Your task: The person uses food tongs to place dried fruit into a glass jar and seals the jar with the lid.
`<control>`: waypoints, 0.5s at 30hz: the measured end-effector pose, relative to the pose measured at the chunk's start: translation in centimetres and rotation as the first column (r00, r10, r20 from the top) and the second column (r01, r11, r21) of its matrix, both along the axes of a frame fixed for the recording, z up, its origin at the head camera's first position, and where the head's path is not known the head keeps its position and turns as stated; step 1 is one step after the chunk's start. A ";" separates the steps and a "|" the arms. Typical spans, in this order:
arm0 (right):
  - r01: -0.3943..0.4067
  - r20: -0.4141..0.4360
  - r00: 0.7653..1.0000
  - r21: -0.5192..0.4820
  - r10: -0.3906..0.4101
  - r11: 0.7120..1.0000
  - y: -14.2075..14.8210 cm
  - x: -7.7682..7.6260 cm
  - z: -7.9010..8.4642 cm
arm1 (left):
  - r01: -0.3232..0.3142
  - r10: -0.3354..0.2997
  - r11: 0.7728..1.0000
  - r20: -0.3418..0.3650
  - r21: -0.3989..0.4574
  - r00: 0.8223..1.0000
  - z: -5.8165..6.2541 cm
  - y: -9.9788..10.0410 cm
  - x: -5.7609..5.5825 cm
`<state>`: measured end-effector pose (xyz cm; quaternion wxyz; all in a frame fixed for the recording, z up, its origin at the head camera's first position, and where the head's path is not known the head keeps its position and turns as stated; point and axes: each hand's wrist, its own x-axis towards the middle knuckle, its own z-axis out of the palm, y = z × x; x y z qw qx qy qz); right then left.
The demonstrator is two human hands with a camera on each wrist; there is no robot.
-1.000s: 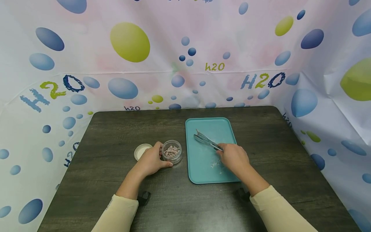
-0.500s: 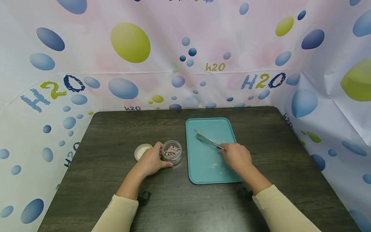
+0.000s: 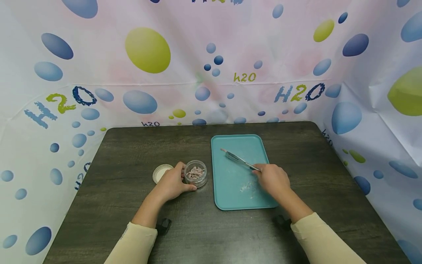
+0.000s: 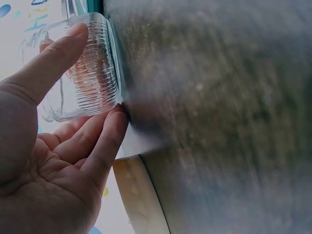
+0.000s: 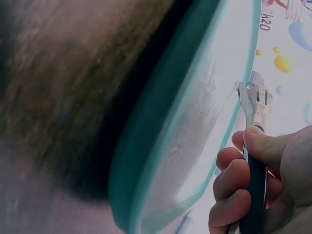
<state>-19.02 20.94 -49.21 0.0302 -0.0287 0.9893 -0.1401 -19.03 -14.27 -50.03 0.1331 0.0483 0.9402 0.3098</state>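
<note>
My left hand [image 3: 173, 181] grips a small glass jar [image 3: 201, 182] standing on the table, thumb on the near side and fingers behind. Pinkish-beige strips [image 3: 195, 172] lie inside the jar. Ribbed glass shows under the thumb in the left wrist view. Over the teal tray [image 3: 230, 196], my right hand [image 3: 271, 179] holds metal tongs [image 3: 239, 159] with dark handles, its fingers curled round them in the right wrist view. The tongs' arms are pressed together, pointing up and left. A thin pinkish strip [image 3: 223, 150] sticks out at their tips.
A round cream lid [image 3: 161, 172] lies left of the jar, partly behind my left hand. Whitish crumbs [image 3: 247, 187] are scattered on the tray. The dark wooden table [image 3: 132, 146] meets a patterned curtain [image 3: 184, 55] behind.
The tongs' arms, slightly apart a second ago, have come together on the strip. My right hand has shifted a little to the right. The left hand and jar stay put.
</note>
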 end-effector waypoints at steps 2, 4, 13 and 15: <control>0.003 0.002 1.000 -0.005 -0.003 1.000 0.1 0.1 0.1 | 0.001 -0.001 1.000 -0.005 0.004 1.000 -0.1 0.0 0.0; 0.003 0.000 1.000 -0.010 -0.003 1.000 0.2 0.2 0.1 | 0.003 -0.003 1.000 -0.013 0.010 1.000 -0.2 0.0 0.1; -0.012 -0.047 0.999 -0.023 0.010 1.000 0.8 0.7 0.9 | 0.016 -0.016 1.000 -0.034 0.003 0.999 -0.2 0.1 0.0; -0.018 -0.056 0.998 -0.022 0.016 1.000 0.8 0.8 1.1 | 0.015 -0.015 1.000 -0.031 -0.002 0.999 -0.1 0.1 0.0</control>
